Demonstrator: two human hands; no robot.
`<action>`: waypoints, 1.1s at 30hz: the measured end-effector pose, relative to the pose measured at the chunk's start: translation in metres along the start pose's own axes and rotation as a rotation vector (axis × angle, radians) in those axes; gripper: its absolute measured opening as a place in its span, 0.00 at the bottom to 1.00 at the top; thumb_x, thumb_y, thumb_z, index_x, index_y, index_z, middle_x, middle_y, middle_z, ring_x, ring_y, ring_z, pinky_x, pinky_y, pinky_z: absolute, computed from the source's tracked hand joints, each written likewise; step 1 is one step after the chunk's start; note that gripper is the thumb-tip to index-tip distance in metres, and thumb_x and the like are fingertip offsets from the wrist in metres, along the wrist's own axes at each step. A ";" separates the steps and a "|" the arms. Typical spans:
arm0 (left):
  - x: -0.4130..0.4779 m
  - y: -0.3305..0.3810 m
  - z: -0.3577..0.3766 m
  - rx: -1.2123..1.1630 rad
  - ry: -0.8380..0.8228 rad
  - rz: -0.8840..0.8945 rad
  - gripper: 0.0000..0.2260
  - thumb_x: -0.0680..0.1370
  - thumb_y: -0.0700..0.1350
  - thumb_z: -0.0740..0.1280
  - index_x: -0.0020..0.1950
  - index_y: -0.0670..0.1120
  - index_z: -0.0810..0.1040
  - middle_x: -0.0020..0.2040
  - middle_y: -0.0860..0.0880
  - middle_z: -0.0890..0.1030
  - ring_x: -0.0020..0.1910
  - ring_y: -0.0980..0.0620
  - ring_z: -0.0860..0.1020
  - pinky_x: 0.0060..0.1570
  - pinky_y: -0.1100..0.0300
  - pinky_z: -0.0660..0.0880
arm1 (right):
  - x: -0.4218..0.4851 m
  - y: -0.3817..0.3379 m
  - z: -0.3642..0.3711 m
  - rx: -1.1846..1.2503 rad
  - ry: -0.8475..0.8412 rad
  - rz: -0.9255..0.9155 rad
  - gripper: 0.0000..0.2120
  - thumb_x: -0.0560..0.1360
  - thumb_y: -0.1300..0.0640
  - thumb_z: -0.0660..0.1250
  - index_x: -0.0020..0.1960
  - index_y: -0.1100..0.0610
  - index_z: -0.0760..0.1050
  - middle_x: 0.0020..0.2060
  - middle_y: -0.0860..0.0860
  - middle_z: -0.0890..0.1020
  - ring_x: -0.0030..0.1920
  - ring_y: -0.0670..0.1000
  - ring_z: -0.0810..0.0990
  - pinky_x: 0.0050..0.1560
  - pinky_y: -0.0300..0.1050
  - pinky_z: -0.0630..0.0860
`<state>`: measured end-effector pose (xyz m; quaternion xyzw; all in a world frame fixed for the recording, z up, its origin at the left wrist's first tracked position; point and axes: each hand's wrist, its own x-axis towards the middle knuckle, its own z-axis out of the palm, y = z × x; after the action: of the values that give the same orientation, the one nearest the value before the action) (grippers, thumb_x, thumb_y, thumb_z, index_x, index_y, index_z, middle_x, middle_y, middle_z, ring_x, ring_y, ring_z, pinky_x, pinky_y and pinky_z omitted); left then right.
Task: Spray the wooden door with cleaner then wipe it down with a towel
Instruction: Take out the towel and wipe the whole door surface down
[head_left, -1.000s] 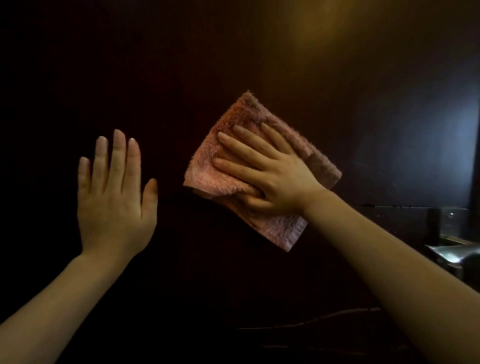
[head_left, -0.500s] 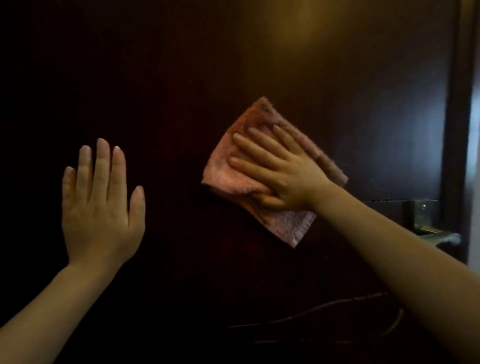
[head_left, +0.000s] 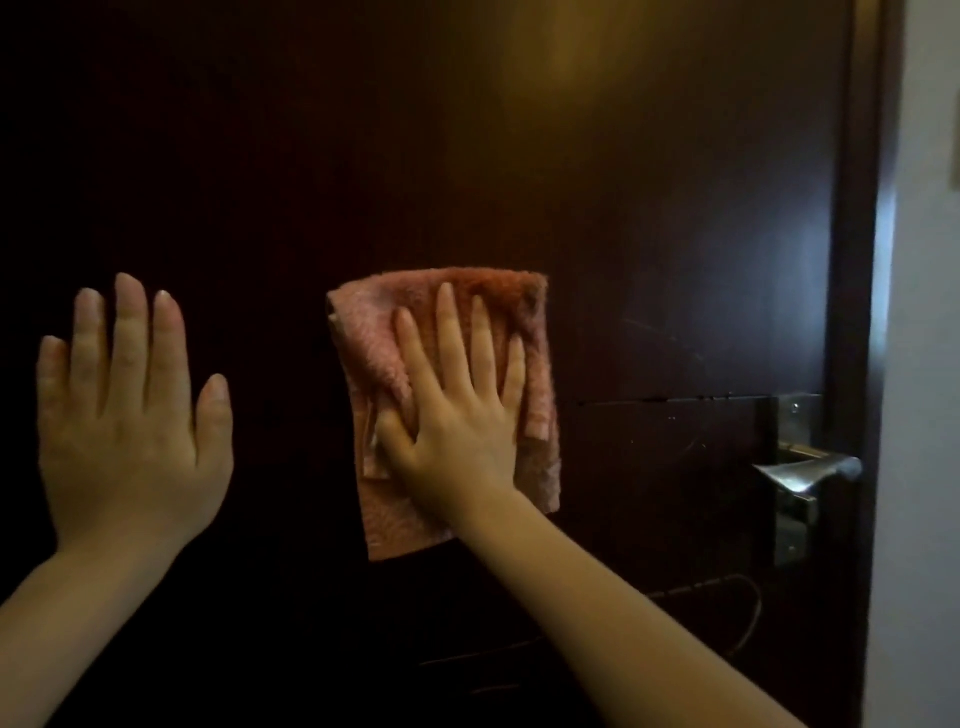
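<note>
Against the wooden door (head_left: 649, 208), well left of the metal door handle (head_left: 808, 470): one pink towel (head_left: 374, 332), folded to a rough rectangle, lying flat on the dark panel. Right hand (head_left: 457, 431): fingers straight and spread, palm pressing the towel to the door, nothing curled round it. Left hand (head_left: 130, 431), farther left of the handle and apart from the towel: fingers straight and close together, palm flat toward the door, holding nothing. Right of the handle: door edge, then pale wall (head_left: 919, 364).
</note>
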<state>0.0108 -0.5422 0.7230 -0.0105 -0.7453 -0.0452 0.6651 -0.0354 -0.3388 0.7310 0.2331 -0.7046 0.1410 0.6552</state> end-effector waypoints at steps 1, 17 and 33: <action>0.000 0.001 0.000 0.022 0.000 0.002 0.27 0.81 0.53 0.45 0.75 0.39 0.50 0.75 0.35 0.53 0.74 0.35 0.50 0.68 0.33 0.52 | 0.000 0.000 -0.003 0.013 -0.029 -0.064 0.32 0.72 0.42 0.54 0.74 0.52 0.58 0.74 0.57 0.59 0.74 0.57 0.51 0.71 0.59 0.41; -0.002 0.000 0.003 0.179 -0.038 -0.054 0.27 0.80 0.57 0.40 0.77 0.46 0.43 0.77 0.44 0.47 0.76 0.45 0.45 0.73 0.41 0.47 | 0.002 0.008 -0.002 0.021 0.000 0.008 0.32 0.71 0.43 0.56 0.73 0.52 0.61 0.74 0.57 0.60 0.74 0.57 0.52 0.71 0.58 0.42; 0.000 0.015 -0.015 0.196 -0.030 -0.037 0.27 0.80 0.52 0.47 0.74 0.41 0.47 0.76 0.42 0.50 0.75 0.45 0.47 0.72 0.56 0.36 | 0.017 0.015 -0.001 0.026 0.080 0.171 0.31 0.73 0.43 0.54 0.74 0.53 0.58 0.74 0.55 0.57 0.74 0.56 0.51 0.72 0.56 0.43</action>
<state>0.0269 -0.5289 0.7255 0.0677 -0.7562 0.0159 0.6507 -0.0426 -0.3280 0.7494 0.1746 -0.6934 0.2149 0.6652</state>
